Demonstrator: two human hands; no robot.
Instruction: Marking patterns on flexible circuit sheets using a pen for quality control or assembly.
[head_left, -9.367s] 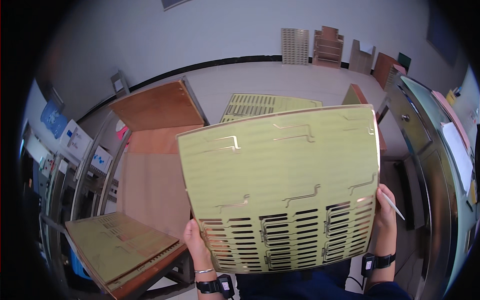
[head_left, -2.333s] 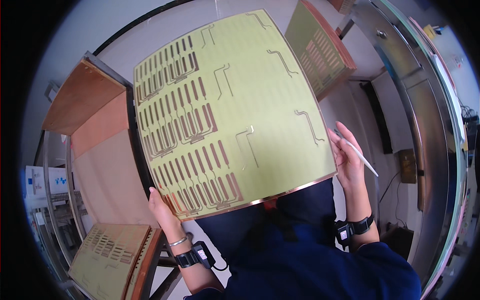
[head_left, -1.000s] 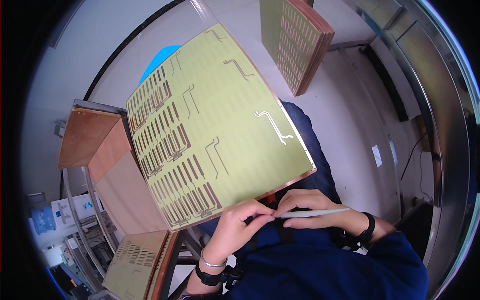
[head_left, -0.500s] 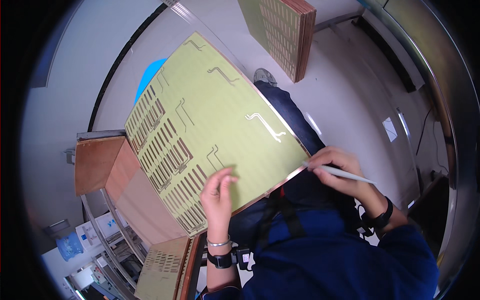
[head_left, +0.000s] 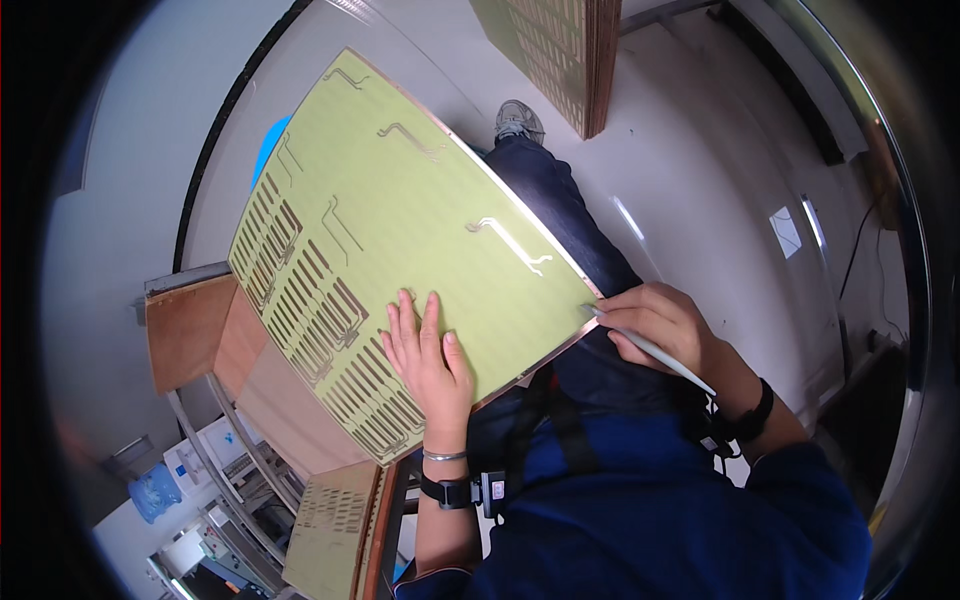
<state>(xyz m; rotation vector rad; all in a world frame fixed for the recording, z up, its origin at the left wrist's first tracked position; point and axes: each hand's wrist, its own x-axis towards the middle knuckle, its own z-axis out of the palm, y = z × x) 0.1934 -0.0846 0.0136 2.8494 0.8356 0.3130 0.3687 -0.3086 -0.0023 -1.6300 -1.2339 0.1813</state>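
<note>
A large yellow-green circuit board panel (head_left: 410, 215) with copper traces and a copper edge lies tilted over my lap. My left hand (head_left: 432, 370) rests on its face, fingers spread, next to the rows of dark copper strips. At the panel's near right corner, my right hand (head_left: 662, 325) is closed round a slim grey pen-like tool (head_left: 668, 364). The tool's tip lies at the copper edge by that corner, and the fingers are close against the edge there. Whether the tip touches the copper, I cannot tell.
A thick stack of similar panels (head_left: 570, 60) stands on the floor at the far right. Left of me are brown boards (head_left: 190, 330) on a metal frame and another stack of panels (head_left: 325, 520). A blue object (head_left: 268, 155) shows behind the panel.
My left hand has gone from curled fingers above the panel to spread flat on it. The panel and my right hand with the tool appear slightly further left in view.
</note>
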